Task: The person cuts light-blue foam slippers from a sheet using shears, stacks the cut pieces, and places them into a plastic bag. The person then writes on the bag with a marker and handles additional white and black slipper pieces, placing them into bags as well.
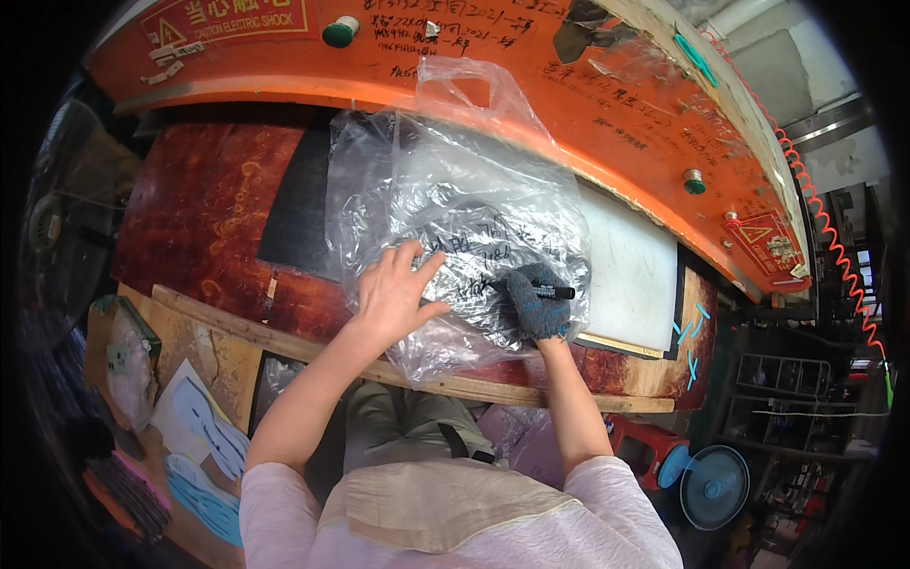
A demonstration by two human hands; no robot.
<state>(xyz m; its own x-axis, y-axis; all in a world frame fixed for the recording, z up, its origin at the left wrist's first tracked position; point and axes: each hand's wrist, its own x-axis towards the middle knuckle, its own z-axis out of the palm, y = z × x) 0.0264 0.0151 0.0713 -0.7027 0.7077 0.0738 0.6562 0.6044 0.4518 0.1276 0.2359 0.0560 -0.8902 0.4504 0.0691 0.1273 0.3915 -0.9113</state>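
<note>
A clear plastic bag (455,175) with handle loops lies spread over the work surface, crinkled and shiny, with black handwriting on its middle. My bare left hand (393,289) rests on the bag to the left of the writing, fingers spread. On my right hand (531,313) is a grey knitted glove, and its fingers are closed round a black marker (557,292). The marker's tip end, partly hidden by the glove, points left to the lowest line of writing. What the bag contains, if anything, I cannot make out.
Beyond the bag runs an orange machine beam (607,123). Under the bag are a white board (630,275) and a black sheet (308,213) on the reddish wooden table (199,190). Blue sole-shaped pieces (204,498) lie lower left; a fan (714,486) and red stool (645,450) stand lower right.
</note>
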